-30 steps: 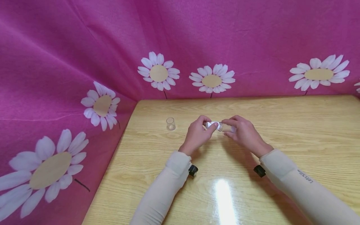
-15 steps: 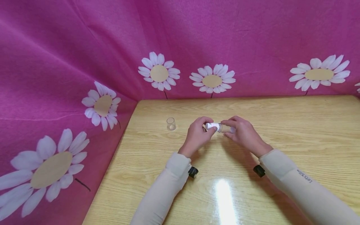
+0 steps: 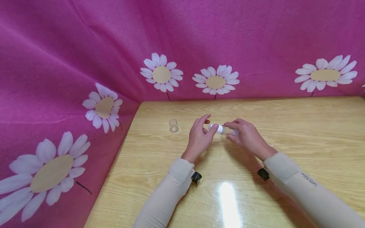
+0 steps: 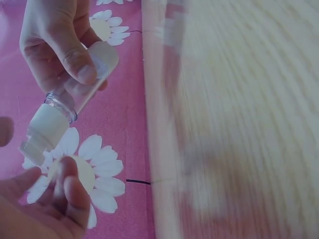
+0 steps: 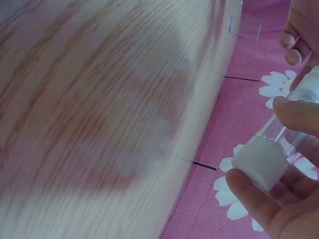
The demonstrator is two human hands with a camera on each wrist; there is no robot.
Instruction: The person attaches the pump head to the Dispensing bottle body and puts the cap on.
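My right hand (image 3: 249,137) grips a small clear pump bottle (image 4: 89,89) by its body, thumb on one side and fingers on the other. The bottle lies on its side above the table, its white pump top (image 4: 48,124) pointing to my left hand. White shows inside the bottle's base end (image 5: 261,162). My left hand (image 3: 198,139) is around the pump top with fingers spread apart; a gap separates those fingertips from the pump in the left wrist view. In the head view the left thumb overlaps the white top. A small clear cup-shaped cap (image 3: 174,126) stands on the table left of my left hand.
The wood-grain table (image 3: 299,126) extends under both arms, with a bright light reflection near the front. A pink cloth with daisies (image 3: 256,38) hangs along the back and left side. A black wrist camera (image 3: 196,177) sits below each cuff.
My left fingers have loosened from the pump top and lifted away, the index finger rising. The right hand has kept its grip on the bottle, nearly still. The clear cap has stayed put.
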